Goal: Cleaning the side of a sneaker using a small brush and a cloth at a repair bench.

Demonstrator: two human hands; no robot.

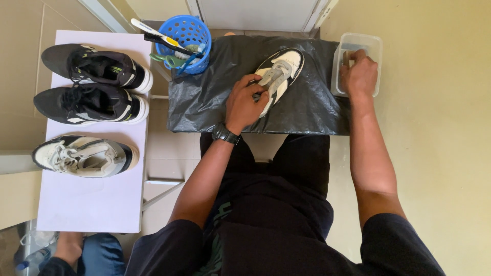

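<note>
White sneaker [280, 71] lies on its side on the black plastic sheet [215, 92], toe toward the blue basket [185, 31]. Left hand [245, 105] is clamped on it at the laces, fingers curled around the upper. Right hand [359, 76] is inside the clear tub [358, 47] at the sheet's right edge, closed around something small.

Risks, as I judge them:
- 1-hand hold on a slick sheet: sneaker could twist or slide if pressed hard.
- Tub sits at the edge; a nudge from the wrist could tip it.
- Any drips could run off the plastic onto the person's lap.

Hard to see: what the right hand grips, and whether the tub holds liquid. Basket contents look like brushes [163, 37], partly overlapping. 3 more shoes [92, 97] sit on the white board [92, 204] left. Another person's arm [66, 250] is cut off bottom left.
</note>
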